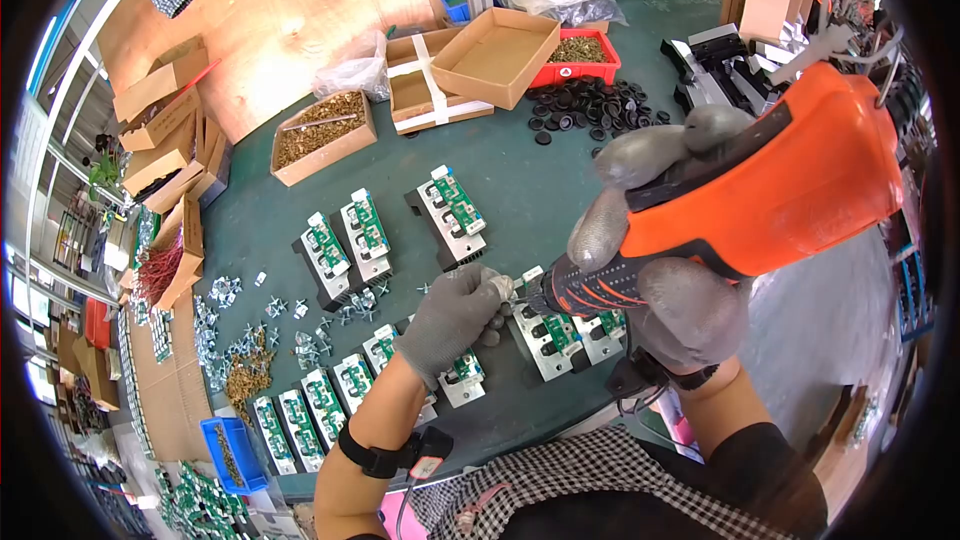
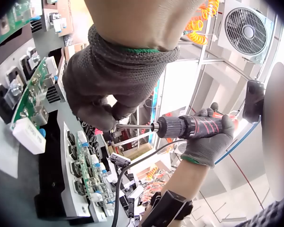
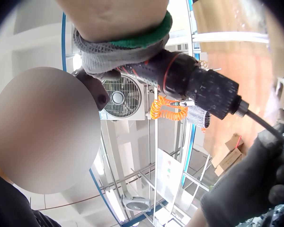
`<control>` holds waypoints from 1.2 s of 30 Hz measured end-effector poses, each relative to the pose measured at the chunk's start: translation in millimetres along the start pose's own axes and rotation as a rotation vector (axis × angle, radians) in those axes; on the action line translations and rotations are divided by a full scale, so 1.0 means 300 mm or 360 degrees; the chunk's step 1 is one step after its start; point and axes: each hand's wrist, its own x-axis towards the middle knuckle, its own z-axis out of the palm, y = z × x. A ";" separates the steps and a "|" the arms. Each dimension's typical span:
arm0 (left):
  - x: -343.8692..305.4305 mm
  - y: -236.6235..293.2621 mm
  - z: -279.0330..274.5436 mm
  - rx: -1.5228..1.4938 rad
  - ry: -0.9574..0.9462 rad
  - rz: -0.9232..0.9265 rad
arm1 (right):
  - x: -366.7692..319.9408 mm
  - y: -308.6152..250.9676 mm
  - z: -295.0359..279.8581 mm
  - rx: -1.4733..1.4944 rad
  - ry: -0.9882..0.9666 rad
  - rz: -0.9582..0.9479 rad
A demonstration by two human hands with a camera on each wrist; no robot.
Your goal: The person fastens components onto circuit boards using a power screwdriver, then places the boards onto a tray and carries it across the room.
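Small electronics assembly workshop. Green-topped table (image 1: 560,180) crowded with rows of circuit boards on heat sinks (image 1: 320,395) along its near left edge, loose metal brackets (image 1: 225,335) just beyond them. Cardboard boxes of small brass-coloured parts (image 1: 322,135) and a heap of black rings (image 1: 590,105) toward the far edge. Orange power screwdriver (image 1: 780,190) held over the near edge. Coiled air hose (image 3: 168,108) and wall fan (image 3: 118,97) overhead. Cartons (image 1: 160,130) stacked off the left edge.

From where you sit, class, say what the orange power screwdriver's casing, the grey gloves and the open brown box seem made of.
Orange power screwdriver casing: probably moulded plastic, smooth with soft sheen. Grey gloves: knitted fabric, mesh weave and ribbed cuff visible. Open brown box: likely cardboard, matt with folded edges.
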 end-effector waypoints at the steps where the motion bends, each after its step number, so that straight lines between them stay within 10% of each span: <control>1: -0.003 0.001 -0.002 0.0009 0.0000 0.0004 | 0.000 0.004 -0.002 0.0019 -0.0005 -0.0007; 22: 0.033 -0.053 0.001 0.0023 -0.0031 -0.0007 | -0.015 0.044 0.030 -0.0324 0.0136 0.0118; 28: 0.021 -0.078 0.003 0.1292 0.0605 0.0817 | -0.048 0.127 -0.004 -0.0422 -0.0038 0.0099; 36: 0.033 -0.148 0.082 0.1419 0.0740 0.1082 | -0.016 0.137 0.100 -0.0247 0.0322 0.0295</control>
